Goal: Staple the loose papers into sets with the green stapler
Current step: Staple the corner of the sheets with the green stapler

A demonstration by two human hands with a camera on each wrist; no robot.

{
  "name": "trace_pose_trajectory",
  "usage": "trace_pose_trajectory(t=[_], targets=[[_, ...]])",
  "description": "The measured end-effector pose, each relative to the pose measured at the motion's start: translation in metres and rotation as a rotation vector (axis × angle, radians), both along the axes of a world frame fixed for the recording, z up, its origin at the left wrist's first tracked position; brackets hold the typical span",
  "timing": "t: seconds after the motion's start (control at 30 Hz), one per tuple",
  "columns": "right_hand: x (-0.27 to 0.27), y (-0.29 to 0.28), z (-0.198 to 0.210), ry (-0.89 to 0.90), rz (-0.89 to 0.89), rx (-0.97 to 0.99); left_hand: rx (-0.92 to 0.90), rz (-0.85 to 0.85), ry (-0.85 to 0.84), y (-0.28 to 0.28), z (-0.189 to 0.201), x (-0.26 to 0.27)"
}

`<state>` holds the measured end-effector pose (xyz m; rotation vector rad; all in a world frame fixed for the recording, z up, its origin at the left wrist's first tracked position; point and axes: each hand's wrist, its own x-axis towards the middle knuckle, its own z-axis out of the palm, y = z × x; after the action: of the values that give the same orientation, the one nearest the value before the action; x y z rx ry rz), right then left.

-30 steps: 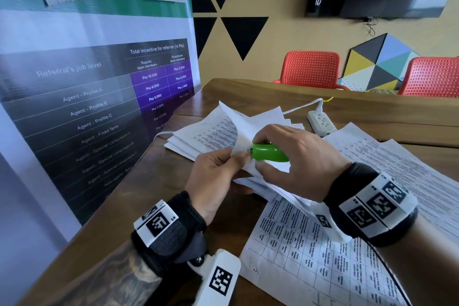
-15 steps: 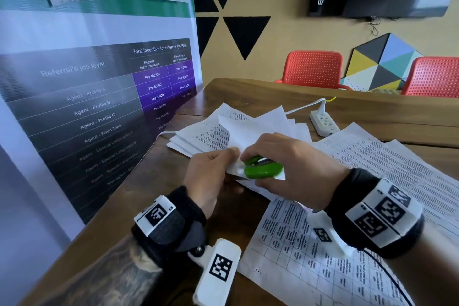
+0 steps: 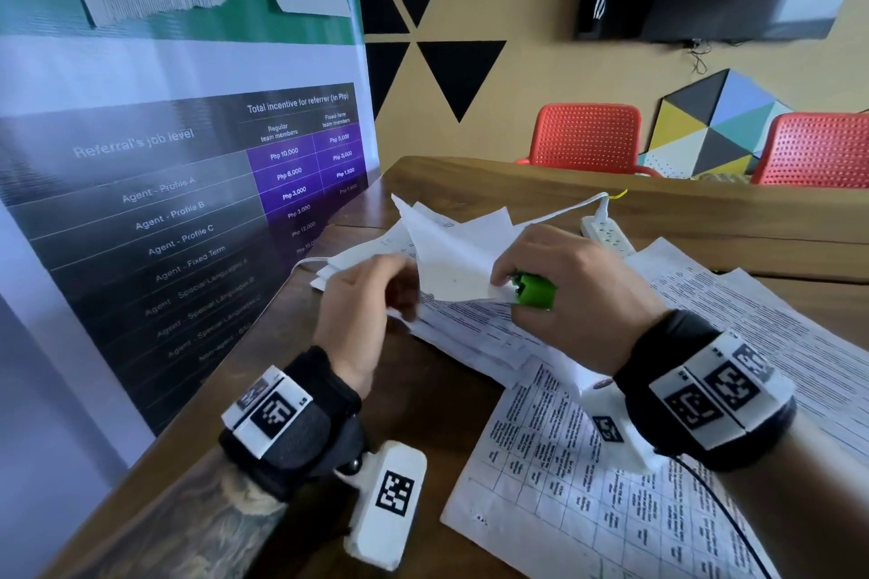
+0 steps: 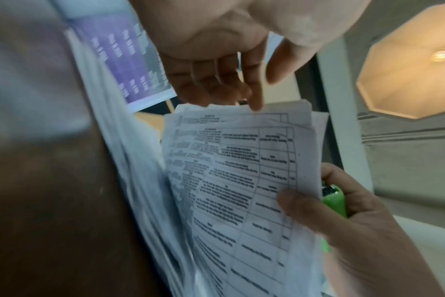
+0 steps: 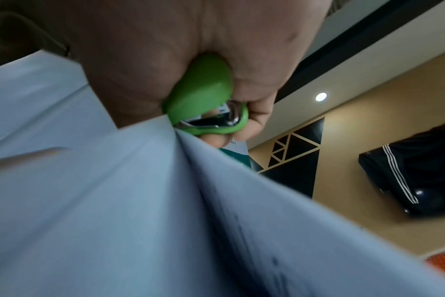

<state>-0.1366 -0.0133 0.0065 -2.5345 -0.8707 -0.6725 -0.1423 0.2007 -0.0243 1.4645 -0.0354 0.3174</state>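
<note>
While the right hand (image 3: 569, 292) grips the small green plastic stapler (image 3: 533, 290) and the lifted white printed sheets (image 3: 451, 259), the loosely open left hand (image 3: 364, 310) should square their left corner.

black wristbands (image 3: 301, 433), white coded tags, seemingly tattooed forearm

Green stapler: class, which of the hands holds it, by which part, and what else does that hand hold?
The right hand grips the green stapler around its body, also pinching the paper set at its corner.
</note>
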Motion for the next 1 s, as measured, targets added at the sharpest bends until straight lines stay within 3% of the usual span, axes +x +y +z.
trace_pose_trajectory(t=[0.1, 0.2, 0.37, 0.47, 0.6, 0.77, 1.0], targets=[[-0.001, -0.002, 0.004, -0.04, 0.017, 0.08, 0.474, 0.134, -0.236, 0.014, 0.006, 0.006], [0.0, -0.004, 0.003, -0.014, 0.072, 0.078, 0.682, -0.008, -0.445, 0.015, 0.006, 0.007], [0.004, -0.003, -0.002, -0.06, 0.033, 0.086, 0.536, 0.02, -0.419, 0.013, 0.002, 0.005], [-0.002, -0.001, 0.003, -0.123, -0.04, 0.206, 0.523, 0.085, -0.347, 0.016, 0.0, 0.008], [-0.019, 0.0, 0.018, -0.168, 0.093, 0.325, 0.505, 0.167, -0.252, 0.02, -0.004, 0.014], [-0.026, 0.008, 0.023, -0.075, 0.24, 0.19, 0.546, 0.263, -0.324, 0.018, -0.002, 0.014], [-0.021, 0.015, 0.003, 0.162, 0.087, 0.171, 0.304, 0.029, -0.364, -0.008, 0.004, -0.007]])
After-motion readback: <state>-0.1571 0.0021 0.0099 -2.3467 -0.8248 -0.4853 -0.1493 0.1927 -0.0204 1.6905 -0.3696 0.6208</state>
